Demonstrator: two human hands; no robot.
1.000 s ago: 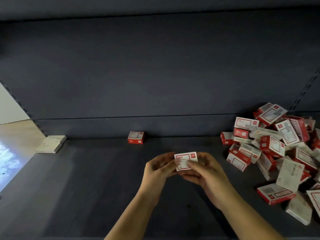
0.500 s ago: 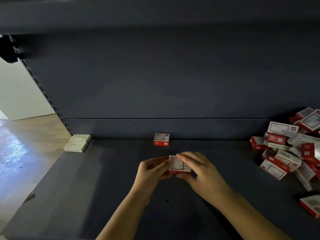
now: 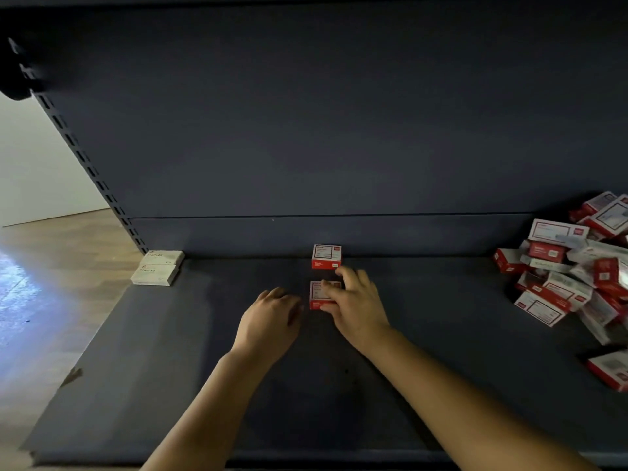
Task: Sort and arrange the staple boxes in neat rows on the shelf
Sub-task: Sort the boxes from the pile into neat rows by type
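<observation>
A red and white staple box [image 3: 317,295] lies on the dark shelf [image 3: 170,385], directly in front of a matching box [image 3: 326,256] that stands against the back wall. My right hand [image 3: 353,304] grips the nearer box, fingers over its top and thumb at its front edge. Just left of that box is my left hand [image 3: 272,316], fingers loosely curled, holding nothing. A jumbled pile of red and white staple boxes [image 3: 574,266] fills the shelf's right end.
Two white staple boxes [image 3: 158,268] lie one behind the other at the shelf's back left corner. A slotted upright [image 3: 88,164] bounds the left side, with wooden floor [image 3: 51,283] beyond it. One loose box [image 3: 610,370] lies near the right edge.
Both hands carried the box forward and down onto the shelf in front of the standing box. My left hand has let go and drawn aside; the view shifted left.
</observation>
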